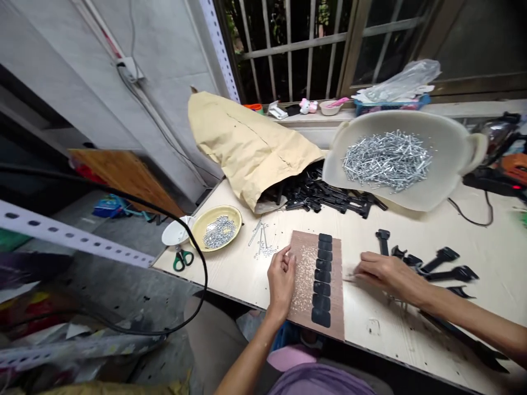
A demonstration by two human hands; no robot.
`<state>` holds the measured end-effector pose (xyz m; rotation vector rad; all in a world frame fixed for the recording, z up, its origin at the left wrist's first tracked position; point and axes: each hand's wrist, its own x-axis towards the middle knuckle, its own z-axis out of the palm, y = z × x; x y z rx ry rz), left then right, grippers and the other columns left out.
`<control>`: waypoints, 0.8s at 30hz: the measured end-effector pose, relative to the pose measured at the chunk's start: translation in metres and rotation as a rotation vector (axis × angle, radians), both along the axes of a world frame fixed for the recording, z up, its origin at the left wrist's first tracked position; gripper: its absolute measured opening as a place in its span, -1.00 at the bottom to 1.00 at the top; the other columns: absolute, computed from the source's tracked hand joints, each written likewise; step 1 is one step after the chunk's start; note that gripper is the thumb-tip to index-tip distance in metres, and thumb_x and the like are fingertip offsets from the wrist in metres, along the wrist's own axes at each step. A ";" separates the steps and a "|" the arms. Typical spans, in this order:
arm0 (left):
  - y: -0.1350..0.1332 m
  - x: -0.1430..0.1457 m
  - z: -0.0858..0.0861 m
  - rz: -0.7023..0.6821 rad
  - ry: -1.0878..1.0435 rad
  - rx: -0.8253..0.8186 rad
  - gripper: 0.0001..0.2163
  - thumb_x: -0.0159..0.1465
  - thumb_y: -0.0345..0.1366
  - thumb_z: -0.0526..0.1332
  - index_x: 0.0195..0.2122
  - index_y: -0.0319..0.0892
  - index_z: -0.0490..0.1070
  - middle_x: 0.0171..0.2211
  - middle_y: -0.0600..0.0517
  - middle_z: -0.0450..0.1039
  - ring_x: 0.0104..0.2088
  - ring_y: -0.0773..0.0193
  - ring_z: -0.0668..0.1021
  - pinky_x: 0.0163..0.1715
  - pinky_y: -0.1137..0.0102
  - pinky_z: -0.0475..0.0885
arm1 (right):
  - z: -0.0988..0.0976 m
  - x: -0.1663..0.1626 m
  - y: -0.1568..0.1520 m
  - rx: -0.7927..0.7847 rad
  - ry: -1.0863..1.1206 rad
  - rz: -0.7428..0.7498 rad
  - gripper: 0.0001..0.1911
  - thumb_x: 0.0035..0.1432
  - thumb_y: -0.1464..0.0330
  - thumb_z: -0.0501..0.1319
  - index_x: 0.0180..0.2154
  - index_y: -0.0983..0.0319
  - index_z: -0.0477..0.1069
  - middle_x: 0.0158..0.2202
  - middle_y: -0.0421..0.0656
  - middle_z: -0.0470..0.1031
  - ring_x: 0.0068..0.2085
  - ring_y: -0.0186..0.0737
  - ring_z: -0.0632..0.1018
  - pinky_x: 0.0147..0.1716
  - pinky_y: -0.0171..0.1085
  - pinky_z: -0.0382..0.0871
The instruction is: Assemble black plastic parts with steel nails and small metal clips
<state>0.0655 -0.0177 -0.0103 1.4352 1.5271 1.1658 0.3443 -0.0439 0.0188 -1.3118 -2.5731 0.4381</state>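
A brown board (302, 315) lies at the table's front edge, with a column of black rectangular pieces (323, 288) along it and pale specks to their left. My left hand (282, 280) rests at the board's left edge, fingers curled and thumb near them; whatever they pinch is too small to make out. Right of the board, my right hand (385, 274) is closed, fingertips together around a thin, blurred metal pin (349, 275). Several black plastic parts with long stems (442, 258) lie beyond and beside my right hand. More thin pins show partly beneath it.
A large whitish basin (447, 170) holds many metal pins. Black parts (329, 195) spill from a paper sack (255, 142). At left are a yellow dish (197, 233) of small metal pieces, a white bowl (175, 233) and green-handled scissors (182, 259). A black cable (201, 258) loops in front.
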 end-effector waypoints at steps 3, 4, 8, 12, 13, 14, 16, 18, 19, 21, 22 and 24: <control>0.003 -0.030 0.000 0.093 0.097 0.032 -0.67 0.22 -0.17 0.13 -0.04 -0.20 0.39 -0.40 0.03 0.34 -0.44 0.33 0.40 -0.39 0.44 0.31 | 0.011 0.018 0.010 -0.014 -0.104 0.014 -0.73 0.26 0.23 0.04 -0.35 0.18 0.44 -0.38 -0.13 0.41 -0.39 -0.26 0.44 -0.48 -0.33 0.23; 0.007 -0.040 0.000 0.128 0.137 0.039 -0.68 0.22 -0.18 0.13 -0.06 -0.22 0.40 -0.41 0.03 0.34 -0.44 0.32 0.40 -0.38 0.43 0.32 | 0.014 0.014 0.016 0.010 -0.116 0.021 -0.73 0.25 0.22 0.04 -0.33 0.18 0.45 -0.36 -0.12 0.43 -0.35 -0.23 0.45 -0.44 -0.32 0.24; 0.028 -0.071 0.004 0.219 0.284 0.060 -0.71 0.22 -0.20 0.11 -0.15 -0.28 0.42 -0.41 -0.02 0.38 -0.41 0.27 0.43 -0.34 0.37 0.34 | 0.021 -0.052 0.054 0.089 -0.036 -0.061 -0.71 0.29 0.25 -0.02 -0.30 0.21 0.43 -0.34 -0.12 0.44 -0.35 -0.27 0.46 -0.40 -0.32 0.27; 0.037 -0.087 0.014 0.207 0.339 0.063 -0.70 0.23 -0.16 0.09 -0.17 -0.28 0.43 -0.40 -0.04 0.42 -0.42 0.24 0.45 -0.36 0.36 0.35 | 0.016 -0.126 0.115 0.265 -0.071 -0.119 -0.73 0.30 0.31 -0.03 -0.34 0.23 0.38 -0.34 -0.15 0.41 -0.40 -0.33 0.41 -0.49 -0.37 0.18; 0.036 -0.090 0.016 0.202 0.340 0.065 -0.69 0.22 -0.15 0.08 -0.17 -0.28 0.43 -0.40 -0.05 0.42 -0.43 0.24 0.45 -0.37 0.36 0.35 | 0.014 -0.134 0.134 0.345 -0.139 -0.153 -0.71 0.31 0.35 -0.06 -0.35 0.24 0.38 -0.33 -0.13 0.40 -0.34 -0.30 0.40 -0.46 -0.36 0.17; 0.035 -0.093 0.017 0.202 0.339 0.067 -0.68 0.22 -0.14 0.08 -0.17 -0.27 0.44 -0.40 -0.05 0.43 -0.44 0.25 0.45 -0.38 0.36 0.35 | 0.011 -0.139 0.153 0.388 -0.176 -0.174 -0.70 0.31 0.38 -0.07 -0.36 0.25 0.38 -0.32 -0.11 0.40 -0.30 -0.26 0.39 -0.43 -0.34 0.17; 0.034 -0.098 0.019 0.199 0.324 0.069 -0.68 0.22 -0.13 0.09 -0.18 -0.27 0.44 -0.40 -0.05 0.43 -0.44 0.24 0.46 -0.38 0.35 0.36 | 0.005 -0.137 0.188 0.433 -0.233 -0.193 -0.72 0.29 0.40 -0.03 -0.39 0.25 0.40 -0.32 -0.08 0.39 -0.23 -0.21 0.36 -0.38 -0.31 0.16; 0.034 -0.098 0.019 0.187 0.295 0.063 -0.68 0.21 -0.12 0.09 -0.20 -0.26 0.45 -0.40 -0.05 0.44 -0.44 0.23 0.47 -0.38 0.35 0.36 | -0.002 -0.130 0.213 0.446 -0.272 -0.167 -0.79 0.24 0.39 0.06 -0.41 0.23 0.41 -0.33 -0.08 0.40 -0.21 -0.18 0.33 -0.34 -0.27 0.16; 0.036 -0.097 0.018 0.178 0.279 0.062 -0.68 0.21 -0.12 0.10 -0.20 -0.26 0.45 -0.40 -0.05 0.45 -0.43 0.23 0.47 -0.38 0.35 0.37 | -0.005 -0.127 0.221 0.453 -0.292 -0.142 -0.83 0.21 0.39 0.10 -0.41 0.22 0.41 -0.34 -0.09 0.41 -0.21 -0.16 0.32 -0.32 -0.25 0.15; 0.040 -0.091 0.018 0.153 0.253 0.064 -0.68 0.21 -0.12 0.09 -0.20 -0.25 0.45 -0.40 -0.05 0.45 -0.44 0.24 0.48 -0.39 0.36 0.37 | -0.012 -0.124 0.229 0.464 -0.322 -0.082 -0.86 0.20 0.40 0.11 -0.38 0.22 0.41 -0.34 -0.09 0.42 -0.20 -0.14 0.31 -0.28 -0.22 0.12; 0.042 -0.087 0.019 0.140 0.246 0.069 -0.69 0.22 -0.12 0.09 -0.20 -0.25 0.45 -0.40 -0.05 0.46 -0.44 0.24 0.48 -0.39 0.36 0.37 | -0.014 -0.124 0.229 0.467 -0.333 -0.052 -0.86 0.21 0.41 0.10 -0.36 0.22 0.42 -0.35 -0.09 0.43 -0.21 -0.14 0.31 -0.26 -0.21 0.10; 0.047 -0.080 0.019 0.116 0.251 0.083 -0.70 0.23 -0.14 0.08 -0.20 -0.25 0.44 -0.40 -0.05 0.46 -0.45 0.25 0.47 -0.39 0.36 0.37 | -0.017 -0.127 0.227 0.463 -0.346 0.006 -0.85 0.23 0.42 0.07 -0.30 0.22 0.42 -0.36 -0.09 0.44 -0.22 -0.16 0.31 -0.25 -0.21 0.06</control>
